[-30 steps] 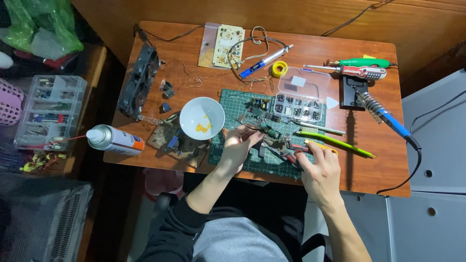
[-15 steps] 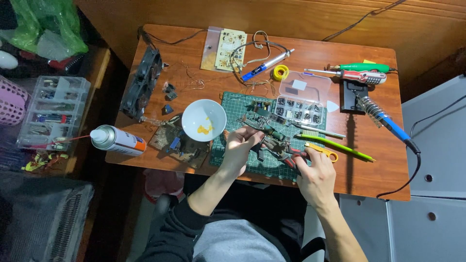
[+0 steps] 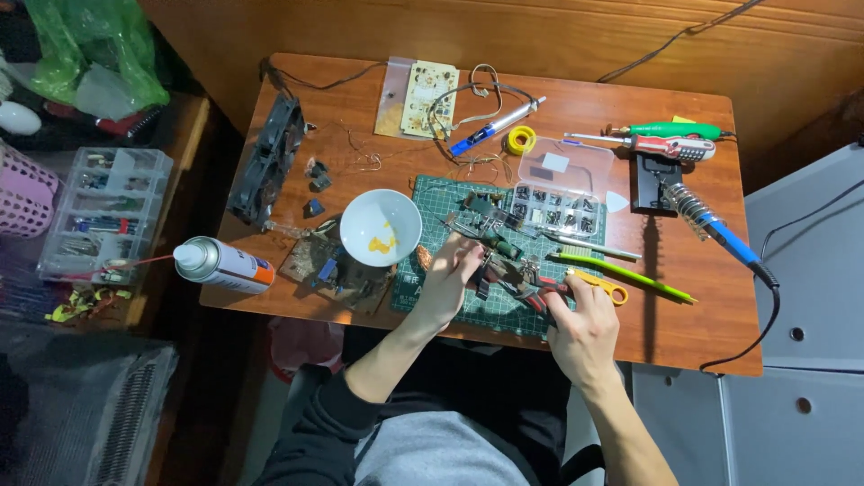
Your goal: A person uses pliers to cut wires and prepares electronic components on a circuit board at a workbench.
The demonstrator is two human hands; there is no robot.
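Working over a green cutting mat (image 3: 450, 193) near the front edge of a brown wooden worktop (image 3: 360, 108). Left hand (image 3: 447, 281) curled, fingers pressed down on a small dark circuit assembly (image 3: 497, 254) lying on the mat. Right hand (image 3: 583, 331) closed around the red handles of small pliers (image 3: 540, 292), with the tip pointing up and left toward the same assembly; cannot tell if the tip really bites on a part. Both hands close together, almost touching over the mat.

Just left of the mat, a white bowl (image 3: 380, 227) with some yellow residue inside. Left of the bowl, a spray can (image 3: 221, 264) lying on its side at the worktop edge, white with an orange band. Between can and mat, a dusty circuit board (image 3: 333, 270). Further back on the left, a black cooling fan (image 3: 265, 162) standing tilted on its edge.

On the back part of the mat, a clear plastic parts box (image 3: 562, 184) with small compartments and the lid open. Right of the mat, a green pencil-like tool (image 3: 630, 274) and yellow-handled scissors (image 3: 605, 288), just beside the right hand. At the right side, a soldering iron (image 3: 720, 236) with blue handle resting in its black stand. Behind it, a green screwdriver (image 3: 688, 130) and a red and white one (image 3: 666, 147). Near the back centre, a beige circuit board (image 3: 427, 85), a blue and silver pen-shaped tool (image 3: 495, 128) and a yellow roll of tape (image 3: 520, 140).
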